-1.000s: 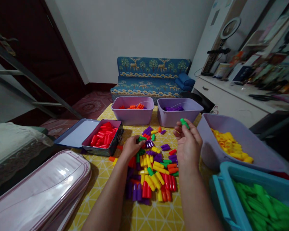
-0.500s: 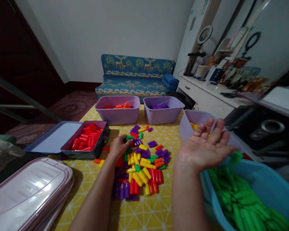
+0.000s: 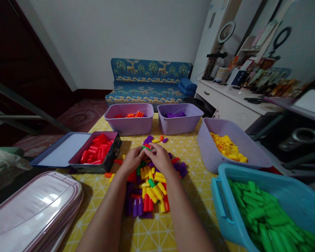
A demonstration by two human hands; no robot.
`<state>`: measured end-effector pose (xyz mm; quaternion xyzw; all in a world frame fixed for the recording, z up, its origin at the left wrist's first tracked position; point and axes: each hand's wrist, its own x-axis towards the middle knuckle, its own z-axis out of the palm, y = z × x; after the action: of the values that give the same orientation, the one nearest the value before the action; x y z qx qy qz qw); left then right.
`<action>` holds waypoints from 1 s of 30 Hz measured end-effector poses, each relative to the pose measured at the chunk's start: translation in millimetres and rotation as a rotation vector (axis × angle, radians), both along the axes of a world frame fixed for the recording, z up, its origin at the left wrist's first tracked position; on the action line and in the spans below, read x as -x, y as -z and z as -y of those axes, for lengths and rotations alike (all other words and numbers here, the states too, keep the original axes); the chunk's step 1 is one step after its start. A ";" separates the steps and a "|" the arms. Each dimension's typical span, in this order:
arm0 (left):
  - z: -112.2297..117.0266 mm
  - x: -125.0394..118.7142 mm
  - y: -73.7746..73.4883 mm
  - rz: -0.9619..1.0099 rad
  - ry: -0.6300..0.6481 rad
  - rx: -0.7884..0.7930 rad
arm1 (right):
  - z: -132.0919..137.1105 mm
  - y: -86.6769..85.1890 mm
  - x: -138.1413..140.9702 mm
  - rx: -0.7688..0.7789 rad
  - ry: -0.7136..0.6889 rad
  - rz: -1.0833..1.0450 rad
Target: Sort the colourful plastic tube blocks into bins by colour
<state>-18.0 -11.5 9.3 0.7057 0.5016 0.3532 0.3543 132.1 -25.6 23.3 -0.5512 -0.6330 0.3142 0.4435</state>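
Observation:
A heap of small plastic pegs (image 3: 149, 189) in yellow, red, purple, green and orange lies on the yellow patterned tablecloth (image 3: 157, 234). My left hand (image 3: 132, 160) pinches a green peg (image 3: 146, 148) at the far side of the heap. My right hand (image 3: 161, 157) has come up against it, fingers curled and touching the same green peg. The fingertips of both hands meet over the pile.
A dark tin of red pegs (image 3: 97, 151) sits left, with its lid (image 3: 55, 150) beside it. Lilac tubs hold orange (image 3: 130, 119), purple (image 3: 178, 119) and yellow (image 3: 227, 147) pegs. A blue bin of green pegs (image 3: 265, 213) stands near right. A pink lidded case (image 3: 34, 210) lies near left.
My right hand dropped a green peg into the blue bin, opened palm up, then swung back left to the heap and met my left hand on another green peg.

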 end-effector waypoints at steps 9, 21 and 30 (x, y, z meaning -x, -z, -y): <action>0.4 0.9 2.0 0.001 -0.059 0.019 | 4.0 -2.4 -0.6 0.022 -0.031 0.313; 2.8 1.3 -2.6 -0.017 -0.177 -0.020 | 3.4 -30.7 -15.8 -0.171 0.294 -0.730; 1.5 -1.3 2.6 -0.047 -0.202 -0.039 | 40.1 -100.0 -89.4 -0.784 0.762 -1.269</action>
<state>-16.7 -12.9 6.7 0.6665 0.5715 0.3801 0.2910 221.5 -65.7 123.3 -0.2518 -0.0972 0.1505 0.9510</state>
